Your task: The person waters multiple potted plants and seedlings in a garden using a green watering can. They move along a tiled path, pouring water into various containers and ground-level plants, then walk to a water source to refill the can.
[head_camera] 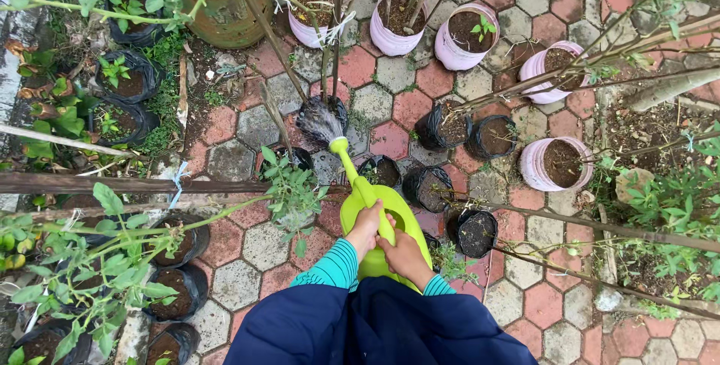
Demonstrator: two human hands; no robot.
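Paving [390, 73] under you: red and grey hexagonal blocks, wet in spots. Planted strip on your left with leafy stems tied to a dark horizontal rail [112, 183]; bamboo poles [600, 65] cross at upper right.

Pots next. Row of pale pink buckets [397, 35] filled with soil along the top and down the right side. Black grow bags [431, 185] clustered mid-frame, more of them at lower left.

Lime-green watering can [375, 219] sits dead centre, just ahead of your dark blue garment, tilted forward. Its long spout runs up and left to the rose, and the water spray [319, 119] fans out over a black grow bag with thin stems [324, 110].

Your left hand [365, 230] is clenched around the top handle where the spout joins the body. Your right hand [405, 256] is wrapped onto the same handle just behind it; the two hands touch. Teal striped cuffs [337, 264] show at both wrists.
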